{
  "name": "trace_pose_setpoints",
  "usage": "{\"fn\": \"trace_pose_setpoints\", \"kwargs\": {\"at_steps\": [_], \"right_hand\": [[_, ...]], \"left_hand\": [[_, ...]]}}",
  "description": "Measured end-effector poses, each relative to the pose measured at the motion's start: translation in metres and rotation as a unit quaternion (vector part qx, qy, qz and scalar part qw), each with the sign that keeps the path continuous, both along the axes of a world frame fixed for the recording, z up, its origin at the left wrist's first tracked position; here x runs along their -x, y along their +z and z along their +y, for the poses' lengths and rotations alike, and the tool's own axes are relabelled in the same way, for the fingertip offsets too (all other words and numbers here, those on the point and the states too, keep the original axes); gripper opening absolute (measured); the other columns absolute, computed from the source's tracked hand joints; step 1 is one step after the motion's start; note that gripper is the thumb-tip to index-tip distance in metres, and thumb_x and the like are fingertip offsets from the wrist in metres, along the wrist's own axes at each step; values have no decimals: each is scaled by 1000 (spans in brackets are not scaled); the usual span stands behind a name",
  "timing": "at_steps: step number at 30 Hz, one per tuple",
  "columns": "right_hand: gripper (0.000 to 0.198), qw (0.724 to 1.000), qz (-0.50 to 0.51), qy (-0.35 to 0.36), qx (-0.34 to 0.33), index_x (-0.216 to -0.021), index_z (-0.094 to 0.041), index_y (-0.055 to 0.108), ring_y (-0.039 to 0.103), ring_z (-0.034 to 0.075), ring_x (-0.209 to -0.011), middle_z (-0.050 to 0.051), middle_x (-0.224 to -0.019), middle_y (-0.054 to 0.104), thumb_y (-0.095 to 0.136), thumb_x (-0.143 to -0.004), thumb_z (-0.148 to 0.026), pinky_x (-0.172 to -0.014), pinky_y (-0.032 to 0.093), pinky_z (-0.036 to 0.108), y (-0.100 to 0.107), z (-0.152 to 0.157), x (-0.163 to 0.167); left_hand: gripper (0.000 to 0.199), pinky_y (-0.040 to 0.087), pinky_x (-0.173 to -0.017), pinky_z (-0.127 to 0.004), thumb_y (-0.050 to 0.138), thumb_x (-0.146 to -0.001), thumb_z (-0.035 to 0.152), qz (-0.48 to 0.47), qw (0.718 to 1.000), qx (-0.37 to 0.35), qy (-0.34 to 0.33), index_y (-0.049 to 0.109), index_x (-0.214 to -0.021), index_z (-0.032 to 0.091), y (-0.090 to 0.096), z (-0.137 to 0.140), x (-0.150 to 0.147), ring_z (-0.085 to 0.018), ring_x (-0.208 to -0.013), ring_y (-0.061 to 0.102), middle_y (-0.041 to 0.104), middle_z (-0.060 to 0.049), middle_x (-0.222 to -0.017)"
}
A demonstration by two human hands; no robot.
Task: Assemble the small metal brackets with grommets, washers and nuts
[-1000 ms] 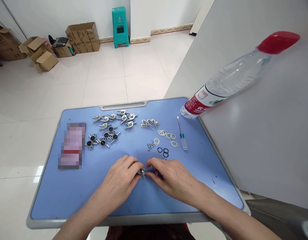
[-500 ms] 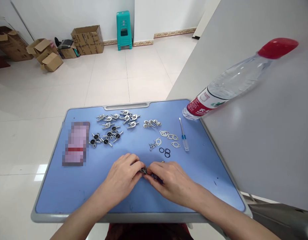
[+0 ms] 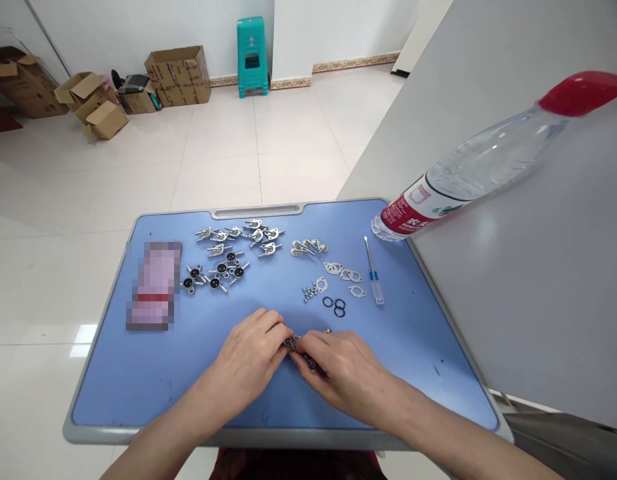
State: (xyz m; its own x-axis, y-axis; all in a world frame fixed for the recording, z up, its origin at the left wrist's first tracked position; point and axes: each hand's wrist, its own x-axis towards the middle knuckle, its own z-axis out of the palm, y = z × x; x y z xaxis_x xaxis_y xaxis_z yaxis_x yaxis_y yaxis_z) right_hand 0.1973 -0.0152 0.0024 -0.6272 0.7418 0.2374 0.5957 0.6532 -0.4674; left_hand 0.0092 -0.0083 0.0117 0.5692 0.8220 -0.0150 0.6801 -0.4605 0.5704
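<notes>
Near the front middle of the blue table, my left hand is closed on a small metal fitting, gripping its left side. My right hand pinches the same fitting from the right with thumb and forefinger. Under its curled fingers a dark, shiny piece shows in part; its kind is hidden. Just beyond the right knuckles a tiny brass-coloured bit peeks out. Farther off lie black rubber rings, small screws and flat oval metal plates.
Several metal fittings and black-centred ones lie at the back left. Small metal levers are at the back middle. A screwdriver and a tall water bottle stand right. A pixelated pinkish object lies left.
The whole view has shifted slightly, with the table's things a little farther right. Both hands keep their hold on the fitting, with hardly any visible finger movement.
</notes>
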Motion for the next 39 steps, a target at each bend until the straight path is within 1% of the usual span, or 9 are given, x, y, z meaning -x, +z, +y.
{"fn": "trace_pose_setpoints", "kwargs": {"at_steps": [5,11,15,20,24,30,33,36,39], "right_hand": [[31,1000,22,5,10,-72,-17,53,43,10,-43,-2,-57,55,36,-98,-20,-46,26,26,0,-1,2],[31,1000,-2,-7,22,-70,-17,52,43,10,-43,-2,-56,54,37,-97,-19,-46,24,26,4,4,-4],[29,1000,-4,7,28,-72,-18,52,44,10,-44,-2,-57,55,38,-97,-19,-46,24,26,2,3,-6],[11,995,-57,13,82,-79,-18,55,52,13,-48,-2,-64,61,58,-89,-22,-48,23,27,3,4,-12],[11,988,-105,3,116,-87,-18,55,58,14,-52,-2,-70,66,66,-83,-18,-49,23,27,6,8,-19],[10,989,-104,-8,106,-89,-19,52,61,16,-53,-2,-66,65,61,-84,-17,-49,25,26,7,11,-22],[13,991,-92,-21,96,-95,-19,52,62,16,-52,-2,-65,65,59,-84,-16,-48,25,26,7,11,-21],[19,993,-85,-22,83,-102,-19,51,64,17,-55,-1,-71,69,58,-84,-14,-48,24,26,7,12,-19],[21,993,-85,-18,85,-102,-19,53,65,17,-58,0,-78,71,61,-83,-14,-47,23,27,7,12,-17]], "left_hand": [[13,44,-69,-30,54,-89,5,-5,1000,8,2,59,-90,17,-1,0,0,-17,-83,53,58,-1,-91],[8,44,-70,-30,53,-93,11,-9,1000,4,-5,59,-92,18,1,0,0,-18,-83,53,58,-1,-91],[10,45,-71,-30,52,-94,11,-8,1000,8,-10,59,-93,18,1,-2,1,-17,-84,53,58,-2,-93],[10,45,-72,-31,54,-93,11,-1,1000,15,-12,59,-96,20,3,-1,1,-17,-86,53,57,-1,-95],[14,46,-73,-31,58,-91,12,6,1000,16,-13,58,-101,21,5,0,2,-18,-88,54,58,-1,-96],[10,45,-71,-31,57,-91,15,20,1000,16,-5,55,-99,20,7,-1,3,-18,-87,54,58,-1,-94],[12,43,-71,-31,60,-89,14,38,999,18,1,54,-97,20,8,-2,3,-19,-87,54,57,-1,-93],[13,43,-70,-31,62,-88,14,47,999,14,5,54,-95,20,8,-2,3,-20,-86,54,57,0,-93],[13,42,-70,-31,64,-87,14,45,999,9,11,54,-93,19,8,-2,3,-19,-85,54,57,0,-91]]}}
